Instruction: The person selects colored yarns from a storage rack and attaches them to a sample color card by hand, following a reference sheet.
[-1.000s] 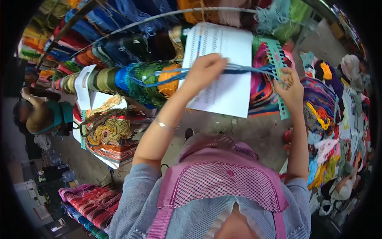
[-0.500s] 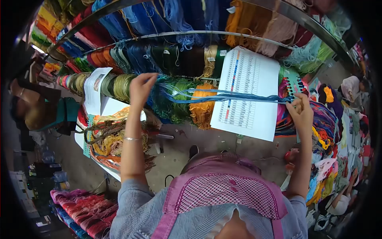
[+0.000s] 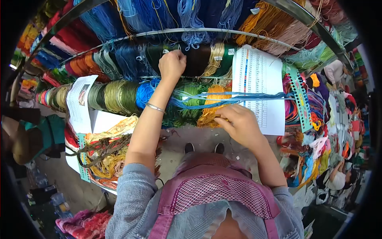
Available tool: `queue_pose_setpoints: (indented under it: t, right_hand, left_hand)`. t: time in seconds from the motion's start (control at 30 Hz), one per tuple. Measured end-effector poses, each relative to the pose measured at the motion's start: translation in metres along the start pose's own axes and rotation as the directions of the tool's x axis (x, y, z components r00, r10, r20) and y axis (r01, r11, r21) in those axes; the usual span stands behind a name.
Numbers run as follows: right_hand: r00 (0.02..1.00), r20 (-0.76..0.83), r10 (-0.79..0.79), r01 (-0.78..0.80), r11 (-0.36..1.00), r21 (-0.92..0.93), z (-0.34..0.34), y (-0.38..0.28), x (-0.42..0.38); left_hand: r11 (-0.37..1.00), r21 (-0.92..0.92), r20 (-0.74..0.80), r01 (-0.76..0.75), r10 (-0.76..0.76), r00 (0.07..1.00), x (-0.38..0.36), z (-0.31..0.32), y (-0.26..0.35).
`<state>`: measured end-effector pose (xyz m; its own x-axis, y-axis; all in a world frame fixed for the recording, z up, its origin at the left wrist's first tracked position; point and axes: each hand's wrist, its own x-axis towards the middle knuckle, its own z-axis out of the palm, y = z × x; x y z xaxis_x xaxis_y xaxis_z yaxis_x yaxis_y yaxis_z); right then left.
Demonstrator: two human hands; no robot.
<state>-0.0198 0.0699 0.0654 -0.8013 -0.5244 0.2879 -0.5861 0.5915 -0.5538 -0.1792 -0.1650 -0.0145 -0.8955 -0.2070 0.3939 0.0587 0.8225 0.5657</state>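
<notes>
My left hand [image 3: 172,66] is raised over the dark green skeins [image 3: 155,59] on the rack, its fingers closed in a pinch; whatever is in them is too small to name. A loose bundle of blue thread [image 3: 254,96] stretches sideways over the green skein [image 3: 191,109], the orange skein [image 3: 217,104] and a printed colour chart [image 3: 258,73]. Below that bundle, close to the orange skein, is my right hand [image 3: 240,122], with thumb and forefinger apart and nothing visible between them. The bundle's right end lies by a green punched card [image 3: 300,99].
Blue skeins [image 3: 143,14] hang from the curved metal rail [image 3: 175,31] above. On the left, another printed sheet [image 3: 81,103] lies over olive skeins, near a pile of yellow and brown thread [image 3: 111,157]. Other people are at both sides, one in teal [image 3: 53,131].
My left hand has moved right and up, to the dark skeins. My right hand has left the blue bundle's right end and come inward, below it. The view has shifted slightly.
</notes>
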Motion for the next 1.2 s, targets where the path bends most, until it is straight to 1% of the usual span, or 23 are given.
queue_pose_setpoints:
  t: [0.03, 0.1, 0.17, 0.2, 0.27, 0.4, 0.5, 0.53, 0.6, 0.63, 0.67, 0.7, 0.77, 0.83, 0.9, 0.93, 0.97, 1.0, 1.03, 1.07, 1.1, 1.13, 1.2]
  right_hand:
    - [1.000, -0.004, 0.010, -0.010, 1.000, -0.001, 0.005, -0.001, 0.001]
    - [1.000, -0.010, 0.015, -0.015, 1.000, 0.008, 0.015, -0.002, 0.002]
    - [1.000, -0.005, 0.004, -0.004, 1.000, 0.005, 0.021, -0.007, 0.005]
    - [1.000, 0.003, -0.016, 0.016, 1.000, 0.005, 0.025, -0.010, 0.008]
    - [1.000, 0.005, -0.018, 0.018, 1.000, 0.002, 0.033, -0.013, 0.010]
    - [0.999, -0.004, -0.039, 0.039, 0.999, 0.009, 0.044, -0.017, 0.014]
    - [1.000, 0.013, -0.027, 0.026, 1.000, 0.011, 0.048, -0.016, 0.015]
    - [1.000, 0.014, -0.023, 0.023, 1.000, 0.011, 0.049, -0.017, 0.016]
    - [0.998, -0.054, -0.020, 0.025, 0.996, 0.089, 0.052, -0.018, 0.022]
    - [0.996, -0.094, 0.005, 0.006, 0.992, 0.123, 0.053, -0.018, 0.027]
    - [0.980, -0.044, 0.192, -0.176, 0.954, 0.242, 0.050, -0.024, 0.033]
    - [0.930, 0.026, 0.366, -0.351, 0.870, 0.346, 0.048, -0.030, 0.040]
    - [0.906, -0.002, 0.423, -0.305, 0.657, 0.689, 0.063, -0.009, 0.056]
    - [0.857, -0.012, 0.515, -0.207, 0.365, 0.908, 0.073, -0.001, 0.079]
    - [0.831, 0.272, 0.484, -0.321, 0.019, 0.947, 0.071, 0.010, 0.099]
    - [0.831, 0.329, 0.450, -0.331, -0.076, 0.941, 0.073, 0.014, 0.106]
    - [0.838, 0.298, 0.457, -0.325, -0.022, 0.946, 0.078, 0.018, 0.109]
    - [0.846, 0.268, 0.462, -0.318, 0.033, 0.947, 0.082, 0.022, 0.112]
    - [0.836, 0.251, 0.488, -0.326, 0.074, 0.942, 0.084, 0.025, 0.110]
    - [0.834, 0.255, 0.489, -0.331, 0.073, 0.941, 0.086, 0.025, 0.109]
    - [0.839, 0.242, 0.488, -0.319, 0.079, 0.945, 0.087, 0.025, 0.109]
    - [0.844, 0.229, 0.485, -0.306, 0.084, 0.948, 0.089, 0.025, 0.109]
    - [0.836, 0.214, 0.506, -0.295, 0.085, 0.952, 0.090, 0.020, 0.110]
  left_hand:
    - [0.998, -0.052, 0.002, -0.025, 0.025, 1.000, 0.000, 0.001, -0.007]
    - [0.999, -0.049, -0.005, -0.016, 0.015, 1.000, 0.003, 0.002, -0.014]
    - [0.978, -0.183, 0.141, 0.104, -0.079, 0.987, 0.004, 0.004, -0.017]
    - [0.977, -0.189, 0.144, 0.102, -0.075, 0.987, 0.005, 0.006, -0.017]
    - [0.997, -0.080, 0.033, 0.004, -0.001, 0.999, 0.005, 0.008, -0.012]
    - [0.999, -0.038, 0.011, -0.038, 0.038, 0.999, 0.002, -0.002, -0.007]
    - [0.977, -0.204, 0.062, -0.062, 0.077, 0.995, 0.000, -0.010, -0.012]
    - [0.977, -0.206, 0.066, -0.062, 0.077, 0.995, -0.002, -0.014, -0.013]
    - [0.946, -0.323, 0.193, 0.033, 0.032, 0.981, -0.003, -0.023, -0.015]
    - [0.946, -0.323, 0.193, 0.032, 0.033, 0.981, -0.006, -0.028, -0.016]
    - [0.939, -0.344, 0.226, 0.004, 0.079, 0.971, -0.012, -0.035, -0.017]
    - [0.931, -0.365, 0.257, -0.024, 0.125, 0.958, -0.019, -0.044, -0.015]
    - [0.890, -0.453, 0.310, -0.048, 0.208, 0.928, -0.041, -0.071, -0.004]
    - [0.850, -0.467, 0.256, -0.245, 0.395, 0.882, -0.069, -0.087, 0.002]
    - [0.817, -0.492, 0.332, -0.301, 0.496, 0.802, -0.096, -0.099, 0.009]
    - [0.825, -0.482, 0.338, -0.294, 0.485, 0.807, -0.103, -0.104, 0.011]
    - [0.832, -0.473, 0.340, -0.289, 0.475, 0.811, -0.103, -0.107, 0.015]
    - [0.848, -0.499, 0.381, -0.176, 0.398, 0.834, -0.094, -0.108, 0.007]
    - [0.931, -0.364, 0.409, -0.035, 0.193, 0.892, -0.081, -0.108, 0.004]
    - [0.870, -0.491, 0.259, 0.035, 0.108, 0.960, -0.065, -0.099, 0.002]
    - [0.809, -0.554, 0.277, 0.199, -0.047, 0.960, -0.051, -0.088, 0.001]
    - [0.622, -0.675, 0.421, 0.398, -0.118, 0.899, -0.040, -0.080, 0.002]
    - [0.427, -0.655, 0.640, 0.623, -0.124, 0.758, -0.027, -0.059, 0.002]
